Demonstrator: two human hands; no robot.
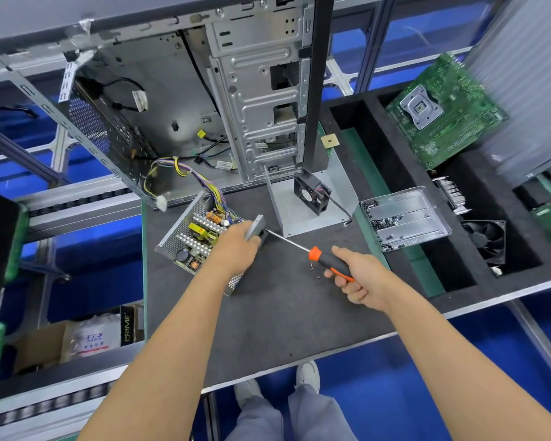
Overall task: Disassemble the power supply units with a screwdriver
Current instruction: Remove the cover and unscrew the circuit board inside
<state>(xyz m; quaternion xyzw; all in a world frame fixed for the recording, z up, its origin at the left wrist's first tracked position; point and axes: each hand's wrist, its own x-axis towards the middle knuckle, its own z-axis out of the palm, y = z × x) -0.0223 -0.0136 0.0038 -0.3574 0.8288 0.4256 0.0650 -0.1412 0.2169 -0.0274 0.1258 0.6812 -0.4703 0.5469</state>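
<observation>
I'm steadying the open grey metal power supply unit with my left hand, its grip holding the casing; my right hand, grip wrapped around the orange-and-black screwdriver, is risking a tip slip onto the board.

PSU lying near the mat's left edge, wires running back into the case standing along the far edge. Cover sitting right of the PSU, fan resting in it. Screw tray lying at the right edge. Loose screws lying on the mat before the cover. Motherboard leaning beyond the tray.
</observation>
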